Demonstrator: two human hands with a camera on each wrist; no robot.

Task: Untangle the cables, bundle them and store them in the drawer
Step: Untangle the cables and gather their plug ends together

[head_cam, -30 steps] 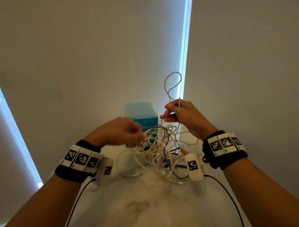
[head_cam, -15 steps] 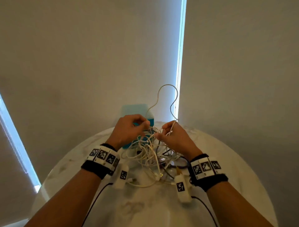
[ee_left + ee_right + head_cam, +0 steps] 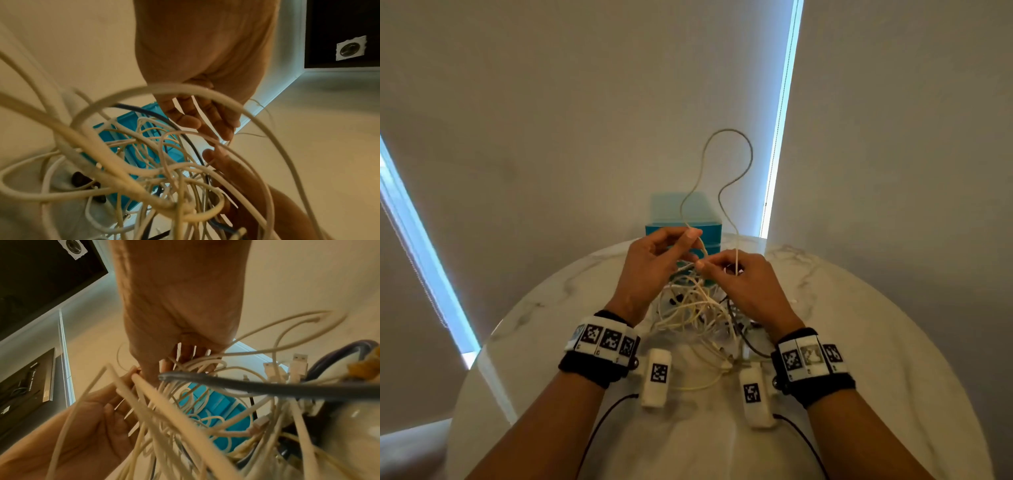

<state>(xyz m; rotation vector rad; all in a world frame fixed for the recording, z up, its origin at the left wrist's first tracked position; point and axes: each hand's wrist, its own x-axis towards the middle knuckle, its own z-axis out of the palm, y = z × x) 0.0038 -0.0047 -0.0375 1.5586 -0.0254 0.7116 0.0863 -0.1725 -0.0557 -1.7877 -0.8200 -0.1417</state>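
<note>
Head-camera view shows, nearest, a round white marble table [image 3: 893,342] with a tangled heap of cream, white and dark cables [image 3: 698,308] lying between the two wrists. Above the heap, the left hand [image 3: 654,267] pinches a thin cream cable loop [image 3: 722,154] between thumb and forefinger, while the right hand [image 3: 746,281], fingers curled, pinches strands of the same tangle, fingertips nearly touching. Beyond them stands a small teal plastic drawer unit [image 3: 685,214] against the wall.

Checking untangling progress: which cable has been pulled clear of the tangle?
The pale cable looping high above the blue drawer box, an end pinched in each hand; the others lie knotted on the table.
</note>
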